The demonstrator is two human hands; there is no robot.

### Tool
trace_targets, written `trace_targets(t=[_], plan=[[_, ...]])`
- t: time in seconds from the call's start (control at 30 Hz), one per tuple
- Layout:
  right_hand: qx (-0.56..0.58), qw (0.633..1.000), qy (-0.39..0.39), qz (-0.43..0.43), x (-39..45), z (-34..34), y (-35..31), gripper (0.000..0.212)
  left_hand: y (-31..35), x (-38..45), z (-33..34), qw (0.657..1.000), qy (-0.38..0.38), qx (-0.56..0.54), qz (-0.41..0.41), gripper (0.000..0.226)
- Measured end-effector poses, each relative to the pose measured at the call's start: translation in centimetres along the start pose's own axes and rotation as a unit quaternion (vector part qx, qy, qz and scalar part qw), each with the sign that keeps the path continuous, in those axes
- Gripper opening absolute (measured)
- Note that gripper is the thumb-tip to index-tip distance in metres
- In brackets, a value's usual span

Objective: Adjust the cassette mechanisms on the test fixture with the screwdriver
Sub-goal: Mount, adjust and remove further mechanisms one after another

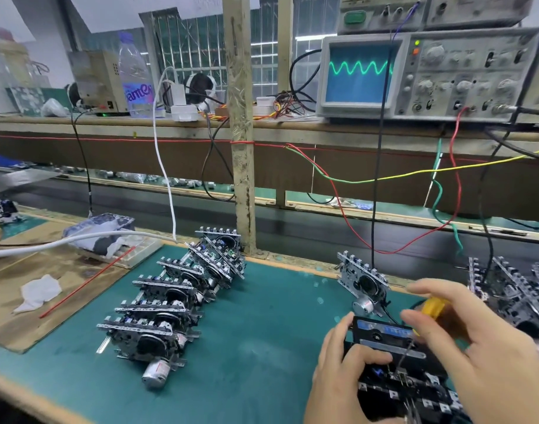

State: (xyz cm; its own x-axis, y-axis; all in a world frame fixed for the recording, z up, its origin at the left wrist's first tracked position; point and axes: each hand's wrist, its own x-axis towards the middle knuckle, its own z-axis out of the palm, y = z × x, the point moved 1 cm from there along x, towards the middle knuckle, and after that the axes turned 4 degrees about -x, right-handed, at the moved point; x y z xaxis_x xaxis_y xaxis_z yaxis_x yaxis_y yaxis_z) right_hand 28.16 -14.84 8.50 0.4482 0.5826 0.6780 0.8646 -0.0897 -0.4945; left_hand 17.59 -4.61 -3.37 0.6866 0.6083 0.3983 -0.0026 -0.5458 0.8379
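Observation:
A cassette mechanism with a black cassette (pixel 384 333) in it lies on the test fixture (pixel 412 390) at the lower right of the green mat. My left hand (pixel 341 368) grips its left side, thumb lying across the top. My right hand (pixel 482 338) pinches the yellow handle of a screwdriver (pixel 431 309); the thin shaft runs down into the mechanism near its middle. Another single mechanism (pixel 364 284) stands just behind, wired by a black lead.
A row of stacked cassette mechanisms (pixel 176 298) runs along the mat's left. More mechanisms (pixel 512 289) are piled at the right. An oscilloscope (pixel 415 75) on the shelf shows a green sine wave. Red, green, yellow wires hang across. A white cloth (pixel 39 292) lies on the wooden board.

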Motion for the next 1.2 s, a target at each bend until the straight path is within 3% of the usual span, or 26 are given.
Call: trace_targets(t=[0.13, 0.3, 0.5, 0.6, 0.7, 0.93, 1.07, 1.2], plan=[[0.019, 0.999, -0.043, 0.01, 0.1, 0.2, -0.2, 0.017, 0.0, -0.1, 0.0, 1.0, 0.008, -0.005, 0.006, 0.06], [0.106, 0.985, -0.116, 0.066, 0.8, -0.5, 0.2, 0.032, -0.8, 0.0, 0.5, 0.999, 0.03, -0.014, 0.023, 0.064], [0.083, 0.987, -0.101, 0.098, 1.6, -0.9, 0.4, 0.01, -1.0, 0.1, 0.8, 0.998, 0.033, -0.03, 0.035, 0.065], [0.102, 0.987, -0.075, 0.103, 1.4, -0.2, 0.0, 0.02, -1.3, 0.1, 0.9, 0.998, 0.039, -0.027, 0.042, 0.067], [0.051, 0.994, -0.077, 0.06, 1.2, 0.2, -0.4, 0.027, -1.3, 0.1, 0.9, 0.998, 0.04, -0.034, 0.042, 0.068], [0.087, 0.978, -0.168, 0.084, 1.0, -1.1, -0.6, 0.036, -1.1, 0.2, 0.9, 0.997, 0.036, -0.047, 0.054, 0.068], [0.077, 0.983, -0.143, 0.087, 1.0, -1.0, -0.5, 0.01, -1.0, 0.2, 0.9, 0.997, 0.036, -0.047, 0.051, 0.07], [0.075, 0.99, -0.092, 0.078, 0.8, -0.4, -0.5, 0.01, -1.2, 0.1, 0.9, 0.997, 0.038, -0.043, 0.05, 0.07]])
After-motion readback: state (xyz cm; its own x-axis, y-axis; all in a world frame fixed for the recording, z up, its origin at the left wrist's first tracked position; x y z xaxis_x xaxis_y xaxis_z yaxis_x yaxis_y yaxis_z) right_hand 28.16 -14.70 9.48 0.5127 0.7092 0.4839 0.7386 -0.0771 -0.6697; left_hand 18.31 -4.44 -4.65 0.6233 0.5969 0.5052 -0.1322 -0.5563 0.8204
